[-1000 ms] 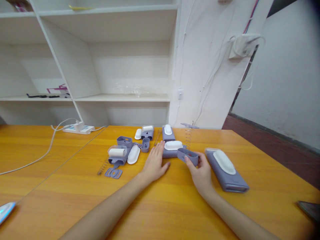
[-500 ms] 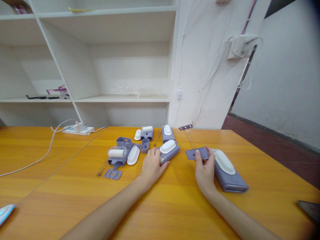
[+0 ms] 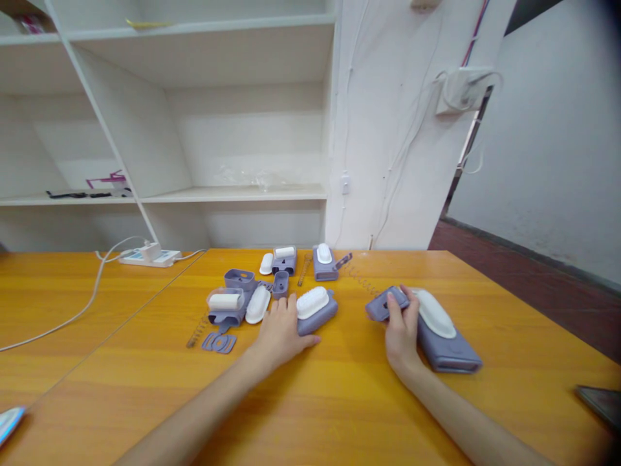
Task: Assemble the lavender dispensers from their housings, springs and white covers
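Observation:
My left hand (image 3: 280,331) rests on the orange table (image 3: 310,401), fingers curled against a purple case with a white oval top (image 3: 315,309). My right hand (image 3: 400,328) is closed on a small purple plastic part (image 3: 385,303), held just left of a large purple case with a white oval top (image 3: 439,330). A thin coil spring (image 3: 358,279) lies on the table behind that part.
Several purple and white plastic parts (image 3: 242,294) lie in a cluster left of my left hand, with flat purple rings (image 3: 219,342) and a spring (image 3: 195,331). A power strip (image 3: 148,257) and cable sit at the back left. White shelves (image 3: 204,129) stand behind. A dark object (image 3: 601,402) lies at the right edge.
My left hand pulled the purple case with the white top toward me and turned it. My right hand carried the small purple part to the right, beside the large case.

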`<move>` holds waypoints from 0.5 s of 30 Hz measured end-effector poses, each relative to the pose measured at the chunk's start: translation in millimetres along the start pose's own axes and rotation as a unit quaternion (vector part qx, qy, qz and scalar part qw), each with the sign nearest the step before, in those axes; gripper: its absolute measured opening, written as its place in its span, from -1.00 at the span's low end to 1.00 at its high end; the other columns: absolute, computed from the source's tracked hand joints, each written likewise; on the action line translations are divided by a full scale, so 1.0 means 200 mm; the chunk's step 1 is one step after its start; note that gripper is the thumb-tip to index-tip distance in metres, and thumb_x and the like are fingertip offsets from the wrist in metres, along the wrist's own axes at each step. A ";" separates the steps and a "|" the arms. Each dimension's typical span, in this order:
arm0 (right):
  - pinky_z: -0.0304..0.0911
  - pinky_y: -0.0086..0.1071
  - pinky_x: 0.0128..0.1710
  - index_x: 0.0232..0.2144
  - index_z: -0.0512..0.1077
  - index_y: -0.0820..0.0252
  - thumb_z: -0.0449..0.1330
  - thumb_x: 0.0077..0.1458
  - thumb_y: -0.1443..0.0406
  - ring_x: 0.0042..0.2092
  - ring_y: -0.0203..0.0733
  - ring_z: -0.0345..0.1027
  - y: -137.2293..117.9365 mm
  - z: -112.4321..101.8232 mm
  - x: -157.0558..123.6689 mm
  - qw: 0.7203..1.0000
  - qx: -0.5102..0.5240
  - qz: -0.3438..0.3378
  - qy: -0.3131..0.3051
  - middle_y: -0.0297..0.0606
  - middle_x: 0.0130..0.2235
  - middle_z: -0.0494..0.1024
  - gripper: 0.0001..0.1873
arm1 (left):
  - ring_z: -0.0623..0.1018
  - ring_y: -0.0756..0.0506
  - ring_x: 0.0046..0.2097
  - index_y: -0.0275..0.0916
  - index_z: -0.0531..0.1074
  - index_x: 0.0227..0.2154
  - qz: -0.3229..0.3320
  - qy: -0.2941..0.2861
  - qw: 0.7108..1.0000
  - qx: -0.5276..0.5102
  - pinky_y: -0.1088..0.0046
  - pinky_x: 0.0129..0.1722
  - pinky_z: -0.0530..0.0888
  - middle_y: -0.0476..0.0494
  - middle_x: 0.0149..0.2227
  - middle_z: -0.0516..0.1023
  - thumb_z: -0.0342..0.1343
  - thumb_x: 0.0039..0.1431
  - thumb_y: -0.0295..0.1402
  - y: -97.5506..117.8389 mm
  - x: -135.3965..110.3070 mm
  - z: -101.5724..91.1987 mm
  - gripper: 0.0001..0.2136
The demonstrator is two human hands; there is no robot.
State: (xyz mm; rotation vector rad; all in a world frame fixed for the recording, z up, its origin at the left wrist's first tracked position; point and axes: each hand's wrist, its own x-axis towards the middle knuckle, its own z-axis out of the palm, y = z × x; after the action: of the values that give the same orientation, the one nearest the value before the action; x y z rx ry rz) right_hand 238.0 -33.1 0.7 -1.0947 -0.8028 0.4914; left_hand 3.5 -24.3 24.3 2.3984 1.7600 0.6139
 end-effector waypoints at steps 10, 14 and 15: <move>0.14 -0.51 -0.71 -0.09 0.19 0.06 0.14 -0.06 0.01 -0.59 -0.36 0.30 0.03 -0.01 0.05 0.993 0.061 0.104 0.016 -0.40 -0.31 0.37 -0.49 | 0.24 -0.26 0.08 -0.25 0.01 0.13 0.082 0.179 0.979 -0.056 0.12 0.05 0.20 -0.27 0.06 0.23 0.16 -0.07 -0.30 -0.08 0.10 0.10 -0.31; 0.10 -0.53 -0.73 -0.20 0.24 0.08 0.15 -0.05 0.03 -0.62 -0.37 0.27 0.04 -0.02 0.06 0.990 0.095 0.107 -0.011 -0.49 -0.42 0.34 -0.59 | 0.25 -0.25 0.08 -0.20 0.04 0.11 0.135 0.161 0.974 -0.088 0.13 0.06 0.21 -0.25 0.06 0.24 0.21 -0.11 -0.28 -0.09 0.08 0.08 -0.30; 0.10 -0.53 -0.74 -0.23 0.25 0.09 0.15 -0.05 0.04 -0.62 -0.37 0.27 0.03 -0.02 0.06 0.988 0.109 0.108 -0.019 -0.49 -0.45 0.33 -0.62 | 0.25 -0.25 0.08 -0.19 0.05 0.11 0.147 0.153 0.972 -0.097 0.13 0.06 0.22 -0.24 0.06 0.25 0.22 -0.12 -0.28 -0.09 0.08 0.08 -0.30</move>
State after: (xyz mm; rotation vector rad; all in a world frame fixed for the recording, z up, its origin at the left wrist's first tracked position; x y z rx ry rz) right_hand 248.2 -25.2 -2.3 -0.9756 -0.6494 0.7677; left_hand -2.2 -1.2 9.0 2.5486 1.3596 1.1894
